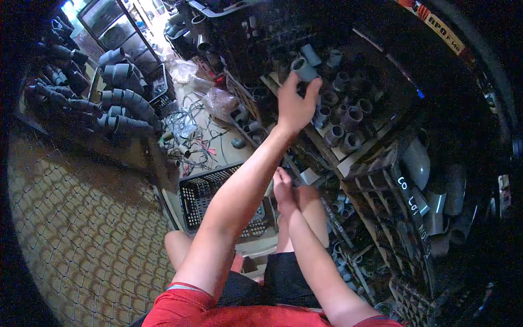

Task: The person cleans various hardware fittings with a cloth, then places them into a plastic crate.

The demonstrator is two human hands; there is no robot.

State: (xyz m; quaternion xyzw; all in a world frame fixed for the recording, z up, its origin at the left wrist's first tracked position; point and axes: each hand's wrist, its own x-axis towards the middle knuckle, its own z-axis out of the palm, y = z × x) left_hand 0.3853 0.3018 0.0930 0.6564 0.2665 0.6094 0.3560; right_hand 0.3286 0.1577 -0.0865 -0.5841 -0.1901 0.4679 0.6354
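Note:
My left hand (297, 104) reaches out over a shelf, its thumb and fingers closed around a grey pipe coupling (306, 71). Below and around that coupling stand several more grey pipe fittings (354, 114), most upright with their round mouths up. My right hand (284, 189) is low in front of me, beside my knee and near the right edge of a black plastic crate (190, 204). Its fingers are bent together; whether they hold anything is hidden. My left forearm covers part of the crate.
Stacked grey elbow fittings (128, 101) stand at the left, behind wire mesh (81, 234). Cords (193, 133) and plastic bags (218, 101) lie on the floor ahead. A dark slatted crate (381, 218) with white writing and large grey pipes (436, 212) are at my right.

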